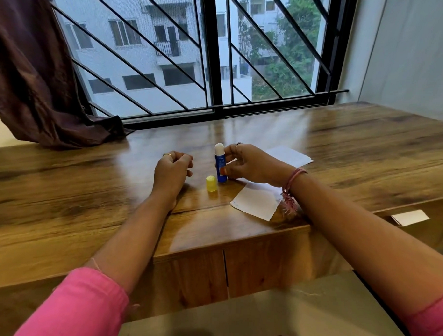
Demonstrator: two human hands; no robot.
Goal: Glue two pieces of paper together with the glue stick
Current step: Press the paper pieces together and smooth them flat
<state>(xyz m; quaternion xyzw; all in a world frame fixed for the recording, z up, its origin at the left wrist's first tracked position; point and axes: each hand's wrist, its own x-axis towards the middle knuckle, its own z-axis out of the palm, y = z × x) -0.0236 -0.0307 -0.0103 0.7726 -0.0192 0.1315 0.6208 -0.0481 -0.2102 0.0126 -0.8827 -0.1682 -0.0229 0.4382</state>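
Observation:
A blue glue stick stands upright on the wooden table, its white glue tip bared. My right hand grips its barrel from the right. Its yellow cap stands on the table just left of the stick's base. My left hand rests on the table left of the cap, fingers curled, holding nothing. One white paper piece lies under my right wrist near the table's front edge. A second white piece lies behind my right hand, partly hidden by it.
A barred window runs along the table's far edge. A dark brown curtain hangs at the left and spills onto the table. A small folded white paper lies on the lower surface at the right. Cabinet doors sit below the front edge.

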